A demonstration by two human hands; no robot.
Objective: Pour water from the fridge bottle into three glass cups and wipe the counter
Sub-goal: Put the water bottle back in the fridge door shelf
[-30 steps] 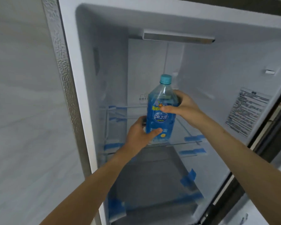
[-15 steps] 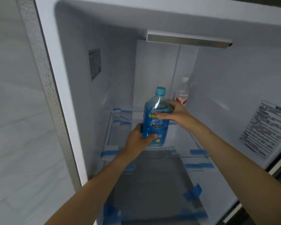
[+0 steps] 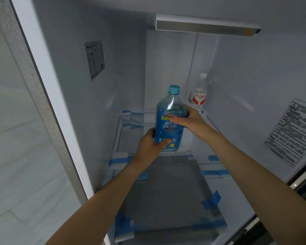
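A clear plastic bottle with a blue label and a teal cap (image 3: pixel 170 129) stands upright inside the open fridge, at the front of a glass shelf (image 3: pixel 198 160). My left hand (image 3: pixel 150 147) wraps around its lower part from the left. My right hand (image 3: pixel 189 120) grips its shoulder from the right. Whether the bottle's base rests on the shelf or hangs just above it cannot be told. No glass cups or counter are in view.
A second clear bottle with a red and white label (image 3: pixel 198 95) stands behind at the back right of the shelf. Blue tape strips (image 3: pixel 210 200) mark the shelves. A light bar (image 3: pixel 205 26) runs along the fridge ceiling. A pale wall (image 3: pixel 16 138) borders the left.
The view has shifted so that the fridge interior sits more to the right and the second bottle at the back shows. Both hands keep their grip on the blue bottle at the shelf's front.
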